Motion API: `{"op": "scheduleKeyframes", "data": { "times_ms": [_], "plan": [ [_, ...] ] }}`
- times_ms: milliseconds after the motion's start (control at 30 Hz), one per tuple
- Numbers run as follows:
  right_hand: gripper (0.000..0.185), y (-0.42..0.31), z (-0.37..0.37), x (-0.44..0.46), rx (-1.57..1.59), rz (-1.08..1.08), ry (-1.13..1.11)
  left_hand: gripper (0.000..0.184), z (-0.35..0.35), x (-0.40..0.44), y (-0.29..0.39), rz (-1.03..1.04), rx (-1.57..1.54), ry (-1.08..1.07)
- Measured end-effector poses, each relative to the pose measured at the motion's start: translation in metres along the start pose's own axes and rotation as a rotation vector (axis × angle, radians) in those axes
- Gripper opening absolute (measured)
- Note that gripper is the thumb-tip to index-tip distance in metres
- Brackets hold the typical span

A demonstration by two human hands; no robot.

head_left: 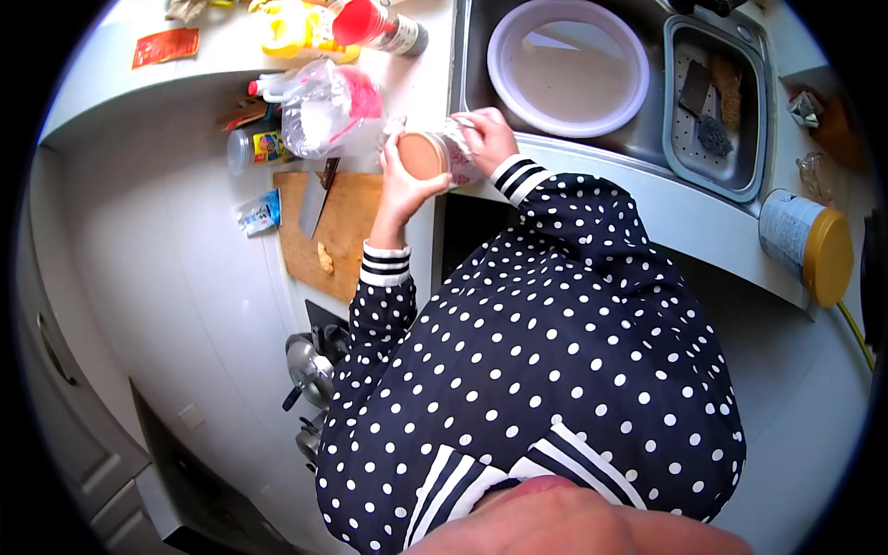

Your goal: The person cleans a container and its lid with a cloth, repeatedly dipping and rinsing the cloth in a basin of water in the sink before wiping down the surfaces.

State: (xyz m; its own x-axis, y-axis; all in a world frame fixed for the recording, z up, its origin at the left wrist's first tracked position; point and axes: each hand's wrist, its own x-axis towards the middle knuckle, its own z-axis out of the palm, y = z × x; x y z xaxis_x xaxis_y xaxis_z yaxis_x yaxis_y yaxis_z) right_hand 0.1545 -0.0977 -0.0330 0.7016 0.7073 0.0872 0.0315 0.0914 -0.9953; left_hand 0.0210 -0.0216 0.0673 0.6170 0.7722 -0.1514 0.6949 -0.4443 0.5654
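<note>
My left hand (pixel 401 192) is wrapped around a round jar (pixel 423 156) whose tan top faces up; I cannot tell whether that is a lid or the contents. Close beside it, my right hand (pixel 490 141) is closed on crinkled clear plastic wrapping (pixel 460 157) with reddish print, which lies against the jar. Below my left hand is a wooden cutting board (pixel 301 231), bearing a kitchen knife (pixel 314 202) and a small piece of ginger (pixel 325 258). A clear plastic bag (pixel 319 113) with something pink inside is just left of the jar.
The sink holds a white basin (pixel 498 69) of water and a grey drain basket (pixel 680 171) with scrubbers. Yellow bottles (pixel 287 30), a red-capped bottle (pixel 398 35) and a red packet (pixel 165 47) are along the back counter. A gold-lidded tin (pixel 791 227) stands right; pots (pixel 311 370) are low left.
</note>
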Motion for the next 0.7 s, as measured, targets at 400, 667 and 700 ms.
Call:
{"op": "scheduleKeyframes", "data": {
  "times_ms": [400,667,700],
  "plan": [
    [0.044,-0.031,-0.007,-0.052,-0.042,-0.204,-0.143,0.104,-0.010,-0.005,0.008,-0.047,-0.170,-0.104],
    [0.030,-0.023,0.005,-0.011,0.050,0.164,-0.213,0.103,-0.009,-0.013,0.006,0.107,0.014,-0.138],
    [0.028,-0.016,0.007,0.005,-0.040,0.132,-0.301,0.103,-0.008,-0.013,0.006,0.128,0.040,-0.153]
  ]
}}
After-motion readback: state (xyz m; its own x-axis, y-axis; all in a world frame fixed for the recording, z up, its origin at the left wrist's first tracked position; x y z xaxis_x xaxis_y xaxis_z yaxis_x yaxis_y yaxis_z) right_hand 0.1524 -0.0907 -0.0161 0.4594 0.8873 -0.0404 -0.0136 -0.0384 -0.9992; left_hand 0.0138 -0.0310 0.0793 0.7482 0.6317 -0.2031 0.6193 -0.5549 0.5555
